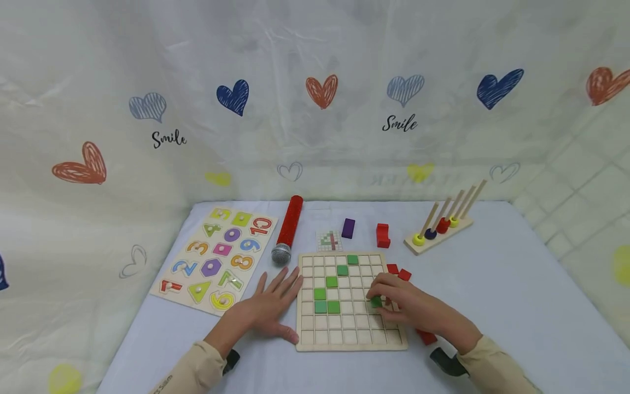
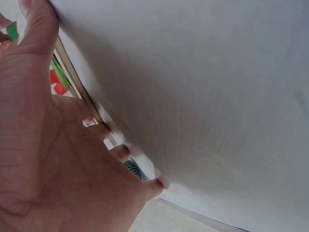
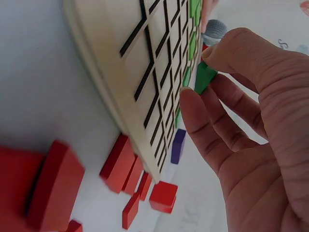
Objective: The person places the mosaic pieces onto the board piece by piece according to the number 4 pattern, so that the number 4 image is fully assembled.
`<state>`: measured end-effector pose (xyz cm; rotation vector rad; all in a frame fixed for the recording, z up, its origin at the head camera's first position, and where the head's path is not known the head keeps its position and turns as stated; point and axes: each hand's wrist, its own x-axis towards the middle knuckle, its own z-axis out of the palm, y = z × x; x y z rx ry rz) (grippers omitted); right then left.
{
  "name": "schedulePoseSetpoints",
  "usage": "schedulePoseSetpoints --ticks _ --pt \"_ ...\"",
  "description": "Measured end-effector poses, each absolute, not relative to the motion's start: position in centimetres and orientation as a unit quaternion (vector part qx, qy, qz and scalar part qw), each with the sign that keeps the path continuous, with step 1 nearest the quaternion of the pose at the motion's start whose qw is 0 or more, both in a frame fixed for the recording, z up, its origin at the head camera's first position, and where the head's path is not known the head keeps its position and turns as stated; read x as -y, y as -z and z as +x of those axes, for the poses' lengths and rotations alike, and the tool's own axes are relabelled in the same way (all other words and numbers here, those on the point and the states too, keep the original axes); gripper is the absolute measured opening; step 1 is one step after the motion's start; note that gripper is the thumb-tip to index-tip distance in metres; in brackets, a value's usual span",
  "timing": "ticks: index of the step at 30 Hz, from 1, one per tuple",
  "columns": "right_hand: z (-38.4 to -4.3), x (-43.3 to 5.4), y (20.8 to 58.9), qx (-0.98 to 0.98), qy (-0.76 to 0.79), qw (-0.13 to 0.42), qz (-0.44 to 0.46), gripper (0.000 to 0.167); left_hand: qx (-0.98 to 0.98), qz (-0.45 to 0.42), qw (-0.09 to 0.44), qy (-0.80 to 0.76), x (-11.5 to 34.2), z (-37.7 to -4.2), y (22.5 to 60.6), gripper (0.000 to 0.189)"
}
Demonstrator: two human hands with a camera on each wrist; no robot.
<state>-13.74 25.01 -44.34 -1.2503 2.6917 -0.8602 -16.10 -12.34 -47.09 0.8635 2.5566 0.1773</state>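
A wooden grid board (image 1: 351, 347) lies in the middle of the table, with several green square tiles (image 1: 320, 294) set in its cells in a slanting line. My right hand (image 1: 418, 306) pinches a green tile (image 3: 206, 77) between thumb and fingers over the board's right side. The left hand (image 1: 273, 306) rests spread on the table, its thumb and fingertips at the board's left edge. In the left wrist view its palm (image 2: 72, 159) shows with the fingers straight. A small pattern card (image 1: 329, 241) lies just behind the board.
Red blocks (image 3: 120, 164) lie along the board's right edge. Behind it are a red microphone (image 1: 289, 224), a purple block (image 1: 348, 228) and a red block (image 1: 382, 235). A number puzzle (image 1: 206, 249) lies at left; a peg stand (image 1: 438, 236) with rings stands at back right.
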Motion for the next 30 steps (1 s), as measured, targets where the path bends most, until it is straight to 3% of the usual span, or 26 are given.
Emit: schedulePoseSetpoints --ticks 10,25,30 --pt "-14.8 -22.7 44.4 -0.866 0.264 0.02 -0.425 0.022 -0.922 0.318 0.211 -0.066 12.3 -16.1 47.0 0.129" --pt "-15.2 -19.5 45.8 -0.872 0.234 0.054 -0.426 0.011 -0.921 0.31 0.223 -0.076 12.3 -15.9 47.2 0.13" --pt "-15.1 -18.8 45.8 -0.879 0.221 0.031 -0.42 0.009 -0.923 0.311 0.216 -0.065 12.4 -16.3 47.1 0.13"
